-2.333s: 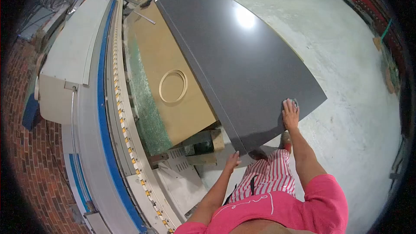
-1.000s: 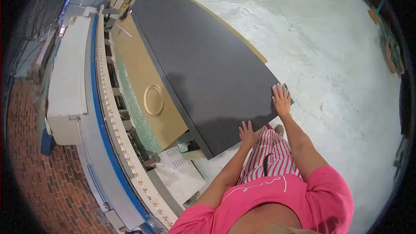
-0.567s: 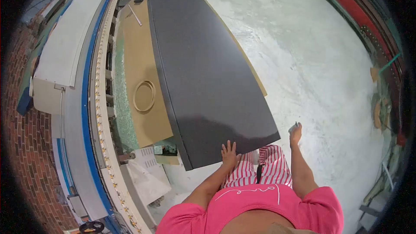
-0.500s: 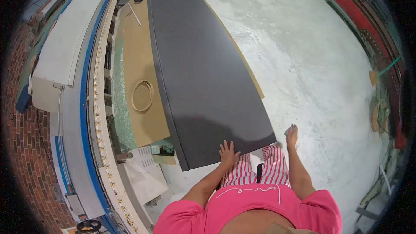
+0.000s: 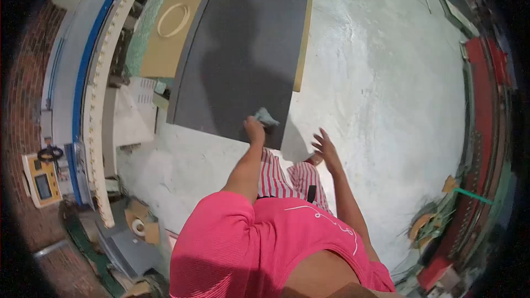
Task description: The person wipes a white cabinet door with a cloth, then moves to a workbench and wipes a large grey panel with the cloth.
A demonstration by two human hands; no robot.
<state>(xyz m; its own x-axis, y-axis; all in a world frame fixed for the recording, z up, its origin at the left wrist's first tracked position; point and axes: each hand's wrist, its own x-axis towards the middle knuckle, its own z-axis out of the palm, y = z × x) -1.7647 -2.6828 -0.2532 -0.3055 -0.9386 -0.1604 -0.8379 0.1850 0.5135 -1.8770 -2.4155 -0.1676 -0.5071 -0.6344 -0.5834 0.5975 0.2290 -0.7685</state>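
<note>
A long dark grey panel (image 5: 221,83) stretches away from me, with a shadow across it. My left hand (image 5: 254,131) is over the panel's near end, its fingers closed on a crumpled light blue-grey cloth (image 5: 266,117). Off the panel's right near corner, my right hand (image 5: 325,148) hangs above the floor with its fingers apart and nothing in it. A brown board (image 5: 171,38) shows along the panel's left side, with a ring-shaped coil (image 5: 173,20) lying on it.
A long machine with a blue edge (image 5: 96,27) runs down the left side. Near its lower end is a yellow control box (image 5: 41,181). Red metal beams (image 5: 479,105) line the right, beside a brown coil (image 5: 424,230). Pale floor (image 5: 375,105) separates panel and beams.
The view has turned and shifted toward the panel's near end. My left hand, earlier spread flat on the panel, now holds the cloth. My right hand, earlier closed, has its fingers apart.
</note>
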